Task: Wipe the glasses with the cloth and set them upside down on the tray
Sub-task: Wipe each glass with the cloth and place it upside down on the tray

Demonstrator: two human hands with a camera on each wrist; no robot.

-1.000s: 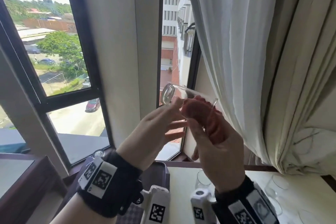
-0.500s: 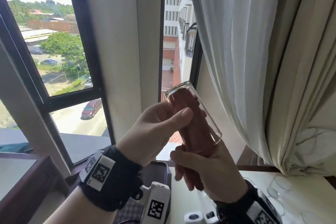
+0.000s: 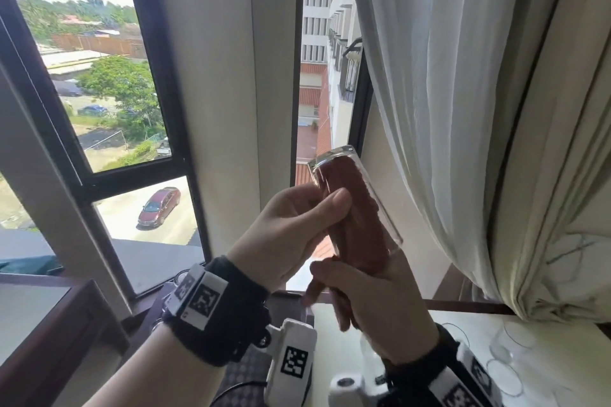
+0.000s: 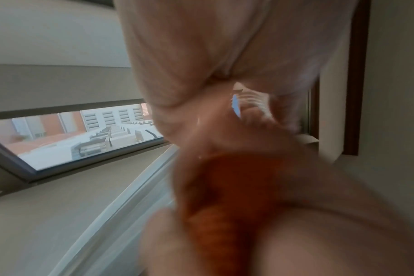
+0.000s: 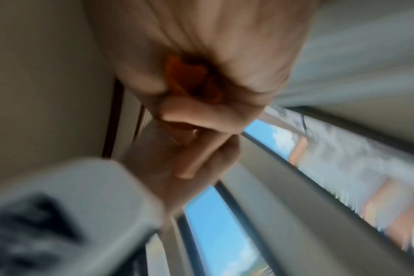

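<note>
**Glass held up at the window, cloth stuffed inside**

The left hand curls round the clear glass, thumb pressed on its side, holding it raised in front of the window frame, base uppermost and tilted left. The reddish cloth fills the glass and trails out of the rim into the right hand, whose fingers are closed round it. The white curtain hangs just right of the glass; open air lies to the left. Below, more glasses stand on the pale desk, well apart from the raised one. Both wrist views are blurred.
</note>
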